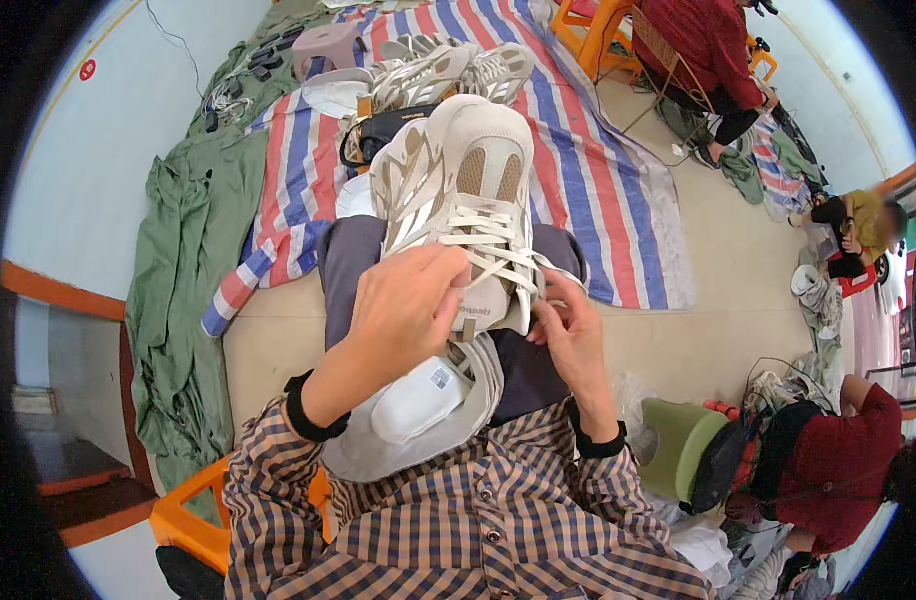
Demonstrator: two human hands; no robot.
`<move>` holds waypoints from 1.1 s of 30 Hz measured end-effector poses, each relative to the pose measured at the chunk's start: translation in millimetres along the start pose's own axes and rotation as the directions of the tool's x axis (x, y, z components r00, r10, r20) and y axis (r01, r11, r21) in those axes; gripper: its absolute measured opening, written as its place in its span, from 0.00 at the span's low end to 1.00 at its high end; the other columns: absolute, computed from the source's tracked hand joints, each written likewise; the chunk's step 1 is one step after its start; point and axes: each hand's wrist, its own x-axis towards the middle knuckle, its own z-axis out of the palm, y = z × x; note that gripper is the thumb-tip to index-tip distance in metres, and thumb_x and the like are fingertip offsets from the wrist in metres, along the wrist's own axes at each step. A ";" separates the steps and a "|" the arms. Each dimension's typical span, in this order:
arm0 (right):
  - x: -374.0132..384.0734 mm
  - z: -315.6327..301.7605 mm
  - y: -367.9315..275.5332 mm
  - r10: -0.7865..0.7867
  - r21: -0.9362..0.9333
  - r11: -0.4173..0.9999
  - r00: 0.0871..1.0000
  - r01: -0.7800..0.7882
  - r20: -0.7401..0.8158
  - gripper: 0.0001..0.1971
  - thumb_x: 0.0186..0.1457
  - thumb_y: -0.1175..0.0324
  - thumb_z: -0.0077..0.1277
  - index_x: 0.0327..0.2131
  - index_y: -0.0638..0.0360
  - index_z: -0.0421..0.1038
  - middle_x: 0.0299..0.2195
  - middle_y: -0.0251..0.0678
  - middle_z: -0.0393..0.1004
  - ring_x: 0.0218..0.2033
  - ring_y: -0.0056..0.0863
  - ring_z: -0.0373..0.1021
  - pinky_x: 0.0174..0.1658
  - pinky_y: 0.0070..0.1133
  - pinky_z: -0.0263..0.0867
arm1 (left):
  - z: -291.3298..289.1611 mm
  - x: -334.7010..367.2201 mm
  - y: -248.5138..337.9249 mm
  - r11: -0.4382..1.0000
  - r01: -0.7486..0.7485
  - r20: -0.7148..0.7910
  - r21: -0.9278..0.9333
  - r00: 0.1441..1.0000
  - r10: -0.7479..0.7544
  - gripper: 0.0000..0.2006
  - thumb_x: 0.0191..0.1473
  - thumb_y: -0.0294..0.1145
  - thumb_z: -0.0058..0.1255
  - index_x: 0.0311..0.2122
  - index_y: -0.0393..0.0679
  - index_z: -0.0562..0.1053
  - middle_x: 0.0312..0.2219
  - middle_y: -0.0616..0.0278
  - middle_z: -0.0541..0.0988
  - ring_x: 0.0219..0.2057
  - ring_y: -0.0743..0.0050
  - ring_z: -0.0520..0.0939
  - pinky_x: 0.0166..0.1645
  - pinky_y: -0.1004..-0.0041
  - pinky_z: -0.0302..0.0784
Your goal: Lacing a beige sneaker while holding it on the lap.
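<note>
Sneaker (483, 190) looks beige, with crisscrossed off-white laces (492, 240).

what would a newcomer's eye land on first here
Most likely the pale beige shoe in the centre, toe pointing away, with the left hand and right hand on either side of its white laces. Next, the red, white and blue striped sheet spread on the floor beyond, with similar shoes clustered near the top.

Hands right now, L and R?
Left hand: curled at the beige sneaker's white laces; grip hidden, can't tell.
Right hand: partly curled at the same sneaker's right side; can't tell whether it's pinching.
</note>
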 end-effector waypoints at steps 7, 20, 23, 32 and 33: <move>2.8 -13.8 -15.6 -0.204 -0.023 0.979 0.954 0.204 -0.218 0.12 0.59 0.77 0.47 0.46 0.63 0.71 0.33 0.31 0.74 0.23 0.13 0.68 0.25 0.12 0.65 | -49.7 -67.3 -2.2 0.970 0.241 0.095 -0.014 0.966 -0.239 0.06 0.44 0.18 0.51 0.29 0.40 0.70 0.22 0.59 0.70 0.25 0.67 0.74 0.32 0.72 0.68; 11.9 6.5 -36.1 -0.257 0.019 0.964 0.953 0.263 -0.163 0.12 0.60 0.71 0.48 0.45 0.64 0.71 0.31 0.32 0.74 0.23 0.15 0.68 0.27 0.13 0.65 | -105.7 -182.6 -94.6 0.802 0.586 -0.369 0.115 0.775 -0.513 0.03 0.51 0.20 0.47 0.31 0.38 0.72 0.22 0.67 0.69 0.23 0.81 0.65 0.29 0.80 0.60; 18.6 16.8 -39.1 -0.287 0.050 0.954 0.949 0.295 -0.127 0.11 0.60 0.72 0.48 0.45 0.64 0.71 0.29 0.30 0.73 0.23 0.14 0.68 0.27 0.13 0.64 | -112.3 -213.9 -125.7 0.722 0.691 -0.425 0.033 0.664 -0.616 0.03 0.52 0.21 0.47 0.31 0.38 0.73 0.22 0.67 0.68 0.22 0.80 0.64 0.27 0.79 0.59; 22.7 13.4 -45.2 -0.201 0.024 0.979 0.980 0.201 -0.009 0.11 0.55 0.79 0.49 0.44 0.63 0.71 0.30 0.26 0.70 0.26 0.12 0.66 0.30 0.12 0.64 | -77.6 -202.3 -106.0 0.720 0.693 -0.175 0.034 0.714 -0.678 0.09 0.50 0.18 0.47 0.38 0.38 0.73 0.27 0.63 0.72 0.28 0.78 0.73 0.34 0.78 0.69; 21.5 10.9 -48.1 -0.158 0.045 0.987 0.987 0.157 0.035 0.12 0.55 0.80 0.49 0.44 0.62 0.71 0.30 0.26 0.70 0.27 0.11 0.66 0.31 0.12 0.64 | -75.6 -196.3 -102.8 0.724 0.690 -0.157 0.011 0.716 -0.680 0.10 0.50 0.18 0.47 0.39 0.39 0.73 0.29 0.62 0.72 0.30 0.76 0.74 0.35 0.77 0.70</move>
